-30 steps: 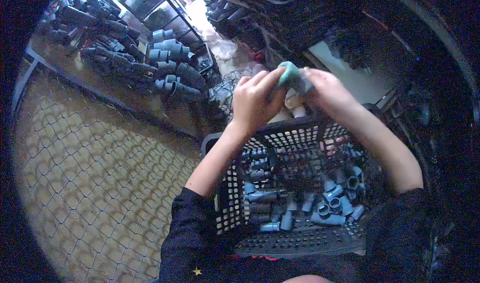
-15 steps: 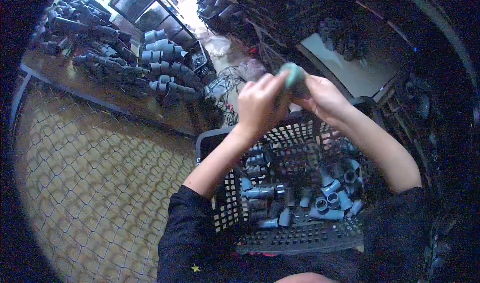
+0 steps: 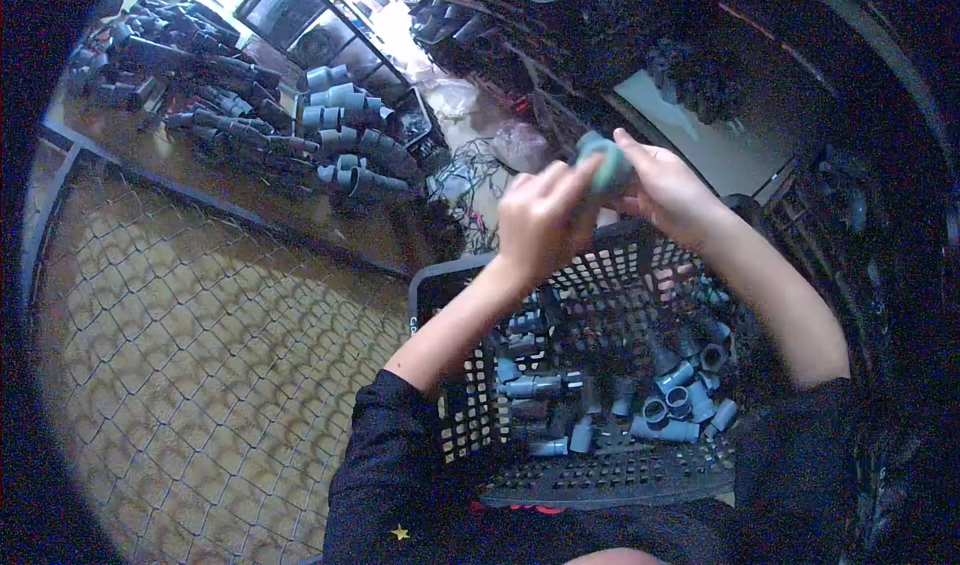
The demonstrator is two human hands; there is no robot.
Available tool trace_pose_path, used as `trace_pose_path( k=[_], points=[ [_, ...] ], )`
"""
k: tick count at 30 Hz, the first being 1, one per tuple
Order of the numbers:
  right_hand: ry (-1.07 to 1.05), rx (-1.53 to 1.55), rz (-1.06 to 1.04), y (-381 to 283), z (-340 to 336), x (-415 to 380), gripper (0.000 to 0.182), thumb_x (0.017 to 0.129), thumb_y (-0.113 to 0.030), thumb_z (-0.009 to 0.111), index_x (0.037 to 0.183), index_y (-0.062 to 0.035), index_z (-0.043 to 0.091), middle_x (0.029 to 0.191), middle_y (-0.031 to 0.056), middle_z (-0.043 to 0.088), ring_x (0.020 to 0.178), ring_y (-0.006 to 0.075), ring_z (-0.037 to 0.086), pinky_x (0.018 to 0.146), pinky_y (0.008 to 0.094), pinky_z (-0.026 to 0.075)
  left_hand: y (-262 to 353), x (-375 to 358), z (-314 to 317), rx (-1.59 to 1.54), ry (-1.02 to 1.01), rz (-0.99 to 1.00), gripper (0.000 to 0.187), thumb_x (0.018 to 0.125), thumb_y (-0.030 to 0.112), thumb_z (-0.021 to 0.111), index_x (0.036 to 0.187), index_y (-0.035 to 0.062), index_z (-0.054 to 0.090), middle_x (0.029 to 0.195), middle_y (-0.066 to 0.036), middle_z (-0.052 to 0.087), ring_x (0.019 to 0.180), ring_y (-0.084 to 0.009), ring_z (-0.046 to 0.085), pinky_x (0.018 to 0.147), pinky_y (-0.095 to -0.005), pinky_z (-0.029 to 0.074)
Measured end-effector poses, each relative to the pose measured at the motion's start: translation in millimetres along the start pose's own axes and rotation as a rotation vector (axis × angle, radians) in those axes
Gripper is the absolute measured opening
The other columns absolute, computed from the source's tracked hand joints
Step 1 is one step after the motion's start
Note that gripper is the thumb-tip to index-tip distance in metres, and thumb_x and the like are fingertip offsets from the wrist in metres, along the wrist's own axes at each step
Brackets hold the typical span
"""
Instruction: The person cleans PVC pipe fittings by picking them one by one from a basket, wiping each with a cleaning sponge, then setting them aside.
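One basket (image 3: 450, 269) beside wire mesh (image 3: 180, 365)

a single head-worn view looks forward and down over the left hand (image 3: 546, 217), right hand (image 3: 678, 193) and black basket (image 3: 450, 270), all near, wire mesh (image 3: 200, 365) at left.

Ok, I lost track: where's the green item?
In the head view, the green item is upper right-of-centre, between left hand and right hand, above the basket.

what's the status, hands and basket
Left hand, right hand holding blurred green item. Black basket of blue-grey pipe fittings nearer body. Nothing visibly in the way.
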State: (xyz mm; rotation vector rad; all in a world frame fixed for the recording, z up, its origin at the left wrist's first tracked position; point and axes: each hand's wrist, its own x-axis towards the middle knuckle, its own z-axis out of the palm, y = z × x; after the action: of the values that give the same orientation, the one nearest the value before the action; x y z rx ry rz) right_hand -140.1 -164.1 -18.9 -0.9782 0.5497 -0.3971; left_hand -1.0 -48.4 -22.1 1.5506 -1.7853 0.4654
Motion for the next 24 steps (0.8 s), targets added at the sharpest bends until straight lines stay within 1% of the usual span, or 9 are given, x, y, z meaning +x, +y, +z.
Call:
trace_pose_path(
  k=[2, 6, 9, 11, 13, 16, 19, 22, 24],
  points=[
    [-0.075, -0.04, 0.032, 3, -17, 9, 0.047, 0.102, -0.042, 0.037, 0.11, -0.0018, 0.059, 0.107, 0.0086, 0.064, 0.096, 0.0195, 0.064, 0.083, 0.0355, 0.055, 13, 1, -3, -0.008, -0.08, 0.004, 0.036, 0.076, 0.01, 0.066, 0.112, 0.0093, 0.064, 0.081, -0.012, 0.063, 0.069, -0.0309, 0.062, 0.06, -0.0375, 0.048],
    [-0.008, -0.015, -0.041, 5, 0, 3, 0.046, 0.1, -0.045, 0.041, 0.104, -0.0054, 0.063, 0.1, 0.0068, 0.065, 0.087, 0.0163, 0.063, 0.072, 0.0307, 0.053, -7, 6, -1, -0.063, -0.002, -0.111, 0.037, 0.078, 0.013, 0.067, 0.115, 0.0104, 0.063, 0.089, -0.014, 0.066, 0.074, -0.0354, 0.063, 0.062, -0.0396, 0.049],
    [0.104, -0.057, -0.018, 4, -4, 2, 0.045, 0.1, -0.044, 0.042, 0.101, -0.0045, 0.064, 0.094, 0.0074, 0.066, 0.084, 0.0161, 0.063, 0.071, 0.0303, 0.053, 1, -5, 6, -0.105, -0.021, -0.013, 0.039, 0.076, 0.014, 0.068, 0.115, 0.0106, 0.063, 0.084, -0.012, 0.064, 0.07, -0.0343, 0.061, 0.061, -0.0397, 0.048],
    [0.136, -0.083, 0.019, -2, -9, 1, 0.043, 0.1, -0.043, 0.044, 0.1, -0.0043, 0.064, 0.091, 0.0066, 0.066, 0.08, 0.0155, 0.063, 0.07, 0.0305, 0.053, 7, -4, 8, -0.182, -0.045, 0.074, 0.044, 0.071, 0.013, 0.069, 0.115, 0.0112, 0.063, 0.074, -0.01, 0.055, 0.061, -0.0317, 0.056, 0.056, -0.0395, 0.045],
    [0.131, -0.064, 0.017, -3, -7, 2, 0.042, 0.099, -0.043, 0.047, 0.098, -0.0043, 0.064, 0.088, 0.0055, 0.066, 0.076, 0.0147, 0.062, 0.069, 0.0305, 0.052, 9, -1, 0, -0.152, -0.106, -0.021, 0.042, 0.073, 0.011, 0.068, 0.115, 0.0102, 0.062, 0.081, -0.011, 0.061, 0.068, -0.0331, 0.06, 0.061, -0.0393, 0.048],
    [0.051, -0.012, -0.03, 1, -2, 2, 0.039, 0.097, -0.043, 0.052, 0.1, -0.0065, 0.064, 0.085, 0.0019, 0.065, 0.072, 0.012, 0.06, 0.064, 0.0283, 0.049, -2, 1, 1, -0.208, -0.02, -0.226, 0.036, 0.079, 0.004, 0.065, 0.115, 0.0057, 0.061, 0.102, -0.016, 0.066, 0.092, -0.0354, 0.065, 0.078, -0.0387, 0.052],
    [0.156, -0.112, -0.042, -2, 10, -5, 0.035, 0.097, -0.041, 0.053, 0.105, -0.0095, 0.064, 0.088, -0.0005, 0.064, 0.074, 0.0112, 0.059, 0.063, 0.0263, 0.047, -3, -1, 2, -0.226, 0.01, -0.25, 0.035, 0.08, 0.004, 0.065, 0.115, 0.0029, 0.061, 0.103, -0.018, 0.066, 0.091, -0.0351, 0.066, 0.077, -0.0382, 0.052],
    [0.112, -0.023, -0.053, -2, 2, -4, 0.032, 0.097, -0.039, 0.054, 0.108, -0.0106, 0.063, 0.092, -0.0012, 0.063, 0.078, 0.0107, 0.058, 0.066, 0.0271, 0.047, 7, -1, 1, -0.288, 0.027, -0.185, 0.036, 0.08, 0.005, 0.065, 0.116, 0.0047, 0.061, 0.101, -0.017, 0.066, 0.089, -0.0353, 0.066, 0.075, -0.0383, 0.053],
    [0.054, -0.001, -0.041, -6, -1, -4, 0.032, 0.097, -0.038, 0.053, 0.109, -0.0094, 0.063, 0.095, 0.0004, 0.063, 0.083, 0.0106, 0.058, 0.071, 0.0284, 0.048, 13, 4, -9, -0.178, -0.091, -0.204, 0.036, 0.08, 0.007, 0.065, 0.116, 0.0067, 0.061, 0.099, -0.016, 0.066, 0.087, -0.0356, 0.065, 0.074, -0.0384, 0.053]
  ],
)
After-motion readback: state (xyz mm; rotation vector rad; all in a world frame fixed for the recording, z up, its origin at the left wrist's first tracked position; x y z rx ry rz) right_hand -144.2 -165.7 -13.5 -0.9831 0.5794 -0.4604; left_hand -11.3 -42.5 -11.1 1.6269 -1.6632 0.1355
